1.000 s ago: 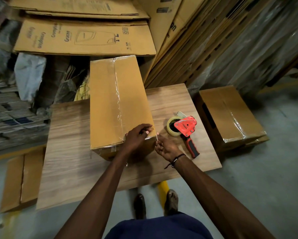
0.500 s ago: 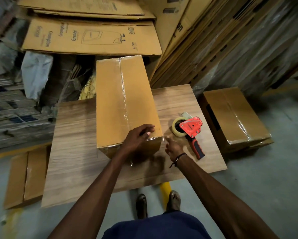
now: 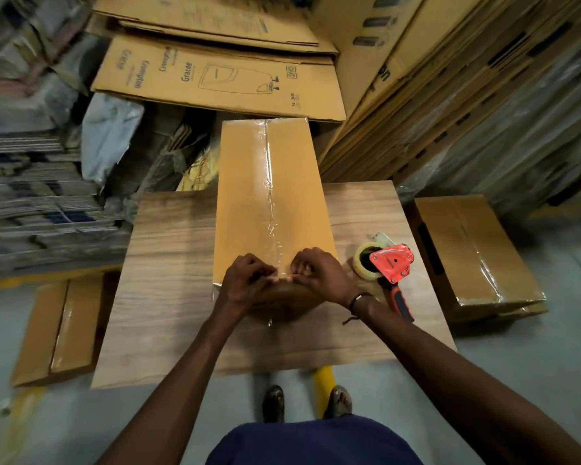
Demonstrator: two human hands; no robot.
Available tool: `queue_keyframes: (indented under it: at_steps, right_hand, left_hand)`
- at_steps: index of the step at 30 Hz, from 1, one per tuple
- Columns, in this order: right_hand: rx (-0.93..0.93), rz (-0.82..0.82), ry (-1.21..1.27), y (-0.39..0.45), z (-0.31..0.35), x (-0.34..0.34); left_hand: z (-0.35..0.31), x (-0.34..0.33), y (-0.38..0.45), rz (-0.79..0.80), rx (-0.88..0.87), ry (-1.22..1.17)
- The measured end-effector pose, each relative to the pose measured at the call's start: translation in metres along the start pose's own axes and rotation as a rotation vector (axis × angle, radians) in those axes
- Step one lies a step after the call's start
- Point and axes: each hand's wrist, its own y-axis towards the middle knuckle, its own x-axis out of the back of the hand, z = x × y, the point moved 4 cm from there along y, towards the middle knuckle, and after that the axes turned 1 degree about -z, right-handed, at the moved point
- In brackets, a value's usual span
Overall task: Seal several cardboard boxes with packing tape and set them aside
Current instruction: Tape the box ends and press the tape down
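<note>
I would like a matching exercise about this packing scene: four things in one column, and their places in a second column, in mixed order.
Things:
1. tape dispenser
2. box being taped
3. sealed box
4. flattened carton

Places:
A. floor, left of the table
B. floor, right of the table
C. table, under both hands
D. table, right of the hands

Pairs: 1-D, 2-C, 3-B, 4-A

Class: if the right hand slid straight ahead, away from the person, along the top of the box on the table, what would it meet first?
Nothing on the box: ahead of the right hand lies only bare lid beside the tape seam. Past the far edge come the flattened cartons, though depth there is unclear.
</note>
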Motion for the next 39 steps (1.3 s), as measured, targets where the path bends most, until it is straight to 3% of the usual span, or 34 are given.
queue_keyframes:
  at_steps: [8, 11, 16, 23, 28, 35, 39]
  right_hand:
    - [0.234, 0.197, -0.350, -0.003, 0.000, 0.011]
    - [0.277, 0.304, -0.386, -0.004, -0.004, 0.017]
    - [0.186, 0.361, -0.431, 0.005, 0.007, 0.022]
    - [0.167, 0.418, -0.651, 0.021, 0.015, 0.031]
    - [0.143, 0.478, -0.770, 0.006, -0.006, 0.061]
    - [0.066, 0.575, -0.530, -0.005, -0.011, 0.068]
    - [-0.007, 0.550, -0.474, -0.003, -0.008, 0.066]
  left_hand:
    - [-0.003, 0.002, -0.007, 0.162, -0.390, 0.387]
    - [0.008, 0.014, -0.016, 0.241, -0.361, 0.466]
    - [-0.015, 0.011, -0.009, 0.254, -0.229, 0.354]
    - [-0.016, 0.012, 0.012, 0.299, -0.323, 0.603]
    - [0.023, 0.058, -0.001, 0.294, -0.224, 0.719]
    - [0.037, 0.077, -0.011, 0.341, -0.050, 0.609]
    - [0.042, 0.074, -0.013, 0.350, 0.005, 0.495]
